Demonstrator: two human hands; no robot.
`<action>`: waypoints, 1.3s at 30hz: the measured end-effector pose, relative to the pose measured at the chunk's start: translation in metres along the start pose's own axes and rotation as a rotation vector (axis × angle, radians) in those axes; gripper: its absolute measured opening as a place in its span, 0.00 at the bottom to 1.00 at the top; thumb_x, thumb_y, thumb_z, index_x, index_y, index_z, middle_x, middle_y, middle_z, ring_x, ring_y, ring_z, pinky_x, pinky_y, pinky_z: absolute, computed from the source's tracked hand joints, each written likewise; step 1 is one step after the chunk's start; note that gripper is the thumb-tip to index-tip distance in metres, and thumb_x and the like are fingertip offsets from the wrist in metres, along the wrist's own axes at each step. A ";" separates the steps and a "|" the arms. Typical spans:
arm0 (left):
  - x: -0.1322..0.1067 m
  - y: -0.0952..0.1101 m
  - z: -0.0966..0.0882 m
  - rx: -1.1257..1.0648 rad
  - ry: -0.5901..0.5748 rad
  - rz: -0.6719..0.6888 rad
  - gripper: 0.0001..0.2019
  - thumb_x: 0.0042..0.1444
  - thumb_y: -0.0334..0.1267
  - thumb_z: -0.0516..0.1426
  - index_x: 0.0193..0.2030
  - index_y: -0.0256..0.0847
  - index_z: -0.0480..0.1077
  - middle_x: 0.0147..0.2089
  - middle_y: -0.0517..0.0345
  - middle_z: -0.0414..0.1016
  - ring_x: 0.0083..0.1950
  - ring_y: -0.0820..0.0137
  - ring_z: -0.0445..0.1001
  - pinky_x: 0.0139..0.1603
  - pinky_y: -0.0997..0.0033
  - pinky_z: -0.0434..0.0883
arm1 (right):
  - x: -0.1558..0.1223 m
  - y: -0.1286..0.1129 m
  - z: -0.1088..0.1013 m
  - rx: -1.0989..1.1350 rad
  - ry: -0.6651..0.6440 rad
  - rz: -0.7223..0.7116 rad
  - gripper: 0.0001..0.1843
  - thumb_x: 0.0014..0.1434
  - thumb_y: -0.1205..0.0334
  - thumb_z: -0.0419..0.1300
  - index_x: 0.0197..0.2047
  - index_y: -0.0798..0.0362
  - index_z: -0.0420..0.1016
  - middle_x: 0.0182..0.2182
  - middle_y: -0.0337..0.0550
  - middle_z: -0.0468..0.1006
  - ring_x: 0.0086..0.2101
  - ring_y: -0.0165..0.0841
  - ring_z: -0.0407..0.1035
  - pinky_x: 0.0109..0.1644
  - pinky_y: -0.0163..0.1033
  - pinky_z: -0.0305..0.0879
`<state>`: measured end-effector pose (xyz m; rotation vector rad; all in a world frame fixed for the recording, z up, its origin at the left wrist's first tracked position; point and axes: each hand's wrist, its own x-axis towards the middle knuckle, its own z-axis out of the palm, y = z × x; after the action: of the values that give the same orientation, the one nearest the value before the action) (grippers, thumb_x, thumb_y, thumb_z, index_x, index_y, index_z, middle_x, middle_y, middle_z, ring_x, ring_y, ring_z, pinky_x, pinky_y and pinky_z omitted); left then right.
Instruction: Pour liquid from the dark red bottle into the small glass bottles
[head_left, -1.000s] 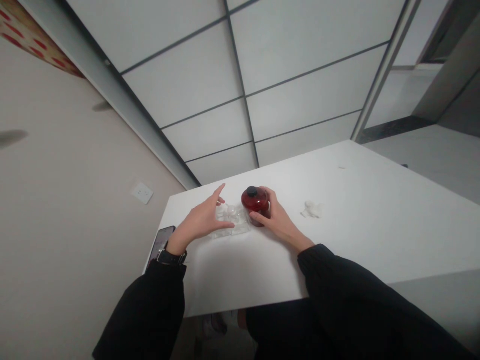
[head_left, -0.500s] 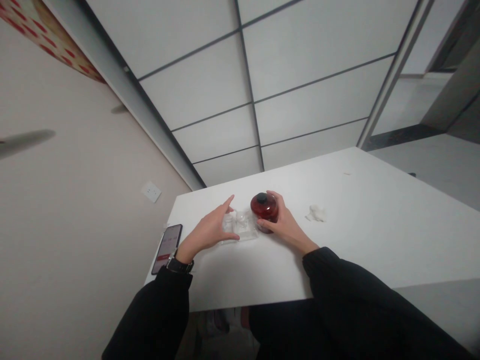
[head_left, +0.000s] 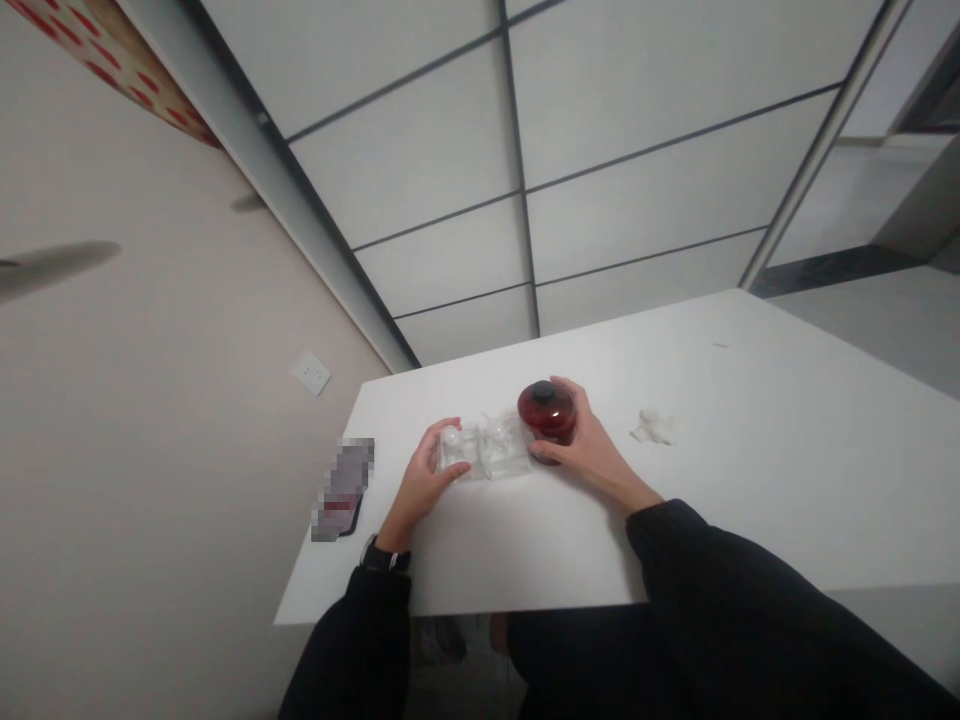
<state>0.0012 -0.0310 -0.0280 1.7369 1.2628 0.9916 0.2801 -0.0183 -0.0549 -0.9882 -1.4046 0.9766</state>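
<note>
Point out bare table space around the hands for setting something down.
Bare tabletop lies right of the crumpled tissue, and along the near edge. Crowded: left hand, clear plastic pack, red lidded jar, right hand, all bunched.

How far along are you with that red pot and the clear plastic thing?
Done: the glossy dark red round pot has its black-knobbed lid on. In hand: the right hand wraps the pot, and the left hand holds the edge of the clear plastic tray. Left: the crumpled white tissue lies with no hand on it.

Head-worn camera, facing forward and down, near the left hand (head_left: 421, 484), right hand (head_left: 586, 448)
</note>
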 end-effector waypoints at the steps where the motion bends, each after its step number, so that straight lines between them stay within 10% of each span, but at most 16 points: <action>1: 0.001 -0.001 0.000 -0.016 0.006 -0.008 0.32 0.53 0.56 0.69 0.58 0.43 0.66 0.69 0.41 0.68 0.73 0.51 0.66 0.76 0.49 0.60 | 0.000 0.000 0.000 0.002 0.006 -0.002 0.55 0.47 0.46 0.76 0.70 0.47 0.54 0.67 0.58 0.67 0.64 0.52 0.67 0.70 0.61 0.63; 39: 0.000 -0.007 0.001 -0.115 0.018 -0.013 0.37 0.49 0.54 0.71 0.61 0.45 0.62 0.72 0.39 0.67 0.74 0.52 0.67 0.74 0.48 0.63 | -0.001 -0.006 0.000 -0.046 0.002 0.022 0.50 0.50 0.50 0.74 0.69 0.47 0.53 0.66 0.57 0.68 0.64 0.50 0.67 0.71 0.61 0.61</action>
<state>-0.0007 -0.0292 -0.0345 1.6337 1.2032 1.0538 0.2802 -0.0208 -0.0494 -1.0404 -1.4225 0.9634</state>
